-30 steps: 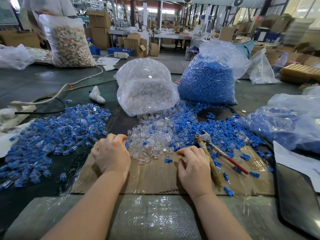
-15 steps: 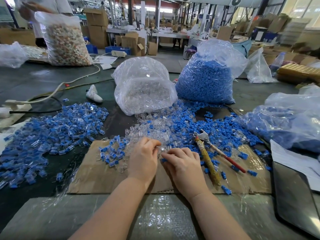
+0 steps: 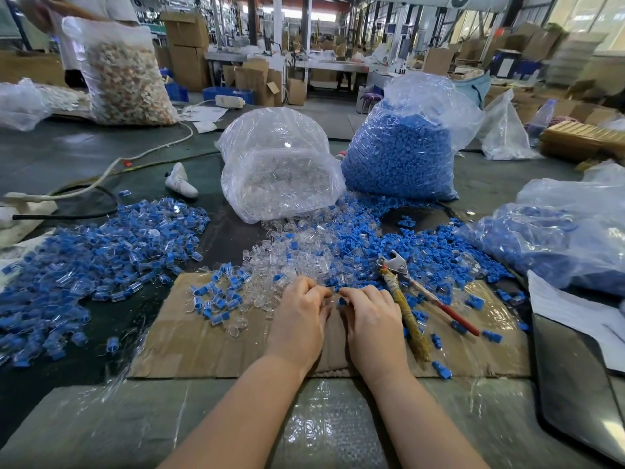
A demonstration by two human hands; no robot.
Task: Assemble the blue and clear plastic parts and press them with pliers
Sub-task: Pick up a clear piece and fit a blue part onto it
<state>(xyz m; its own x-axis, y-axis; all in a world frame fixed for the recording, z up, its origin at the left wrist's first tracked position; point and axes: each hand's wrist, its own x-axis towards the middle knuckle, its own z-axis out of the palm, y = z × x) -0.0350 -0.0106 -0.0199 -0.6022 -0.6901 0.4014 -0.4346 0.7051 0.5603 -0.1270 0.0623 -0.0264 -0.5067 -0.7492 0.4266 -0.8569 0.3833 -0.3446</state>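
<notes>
Both hands meet over the cardboard (image 3: 209,346) at the bench's near edge. The right hand (image 3: 372,319) pinches a blue part (image 3: 342,301); the left hand's (image 3: 299,319) curled fingers hide their hold. A misaligned push could pop the part loose into the clear parts (image 3: 297,255). The pliers (image 3: 406,292) lie just right.

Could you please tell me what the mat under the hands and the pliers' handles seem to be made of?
Mat: brown corrugated cardboard, matte and creased, with glossy clear film or tape over parts. Pliers: bare grey metal head; one handle wrapped in frayed yellowish tape or cord, the other seemingly coated in red plastic.
</notes>
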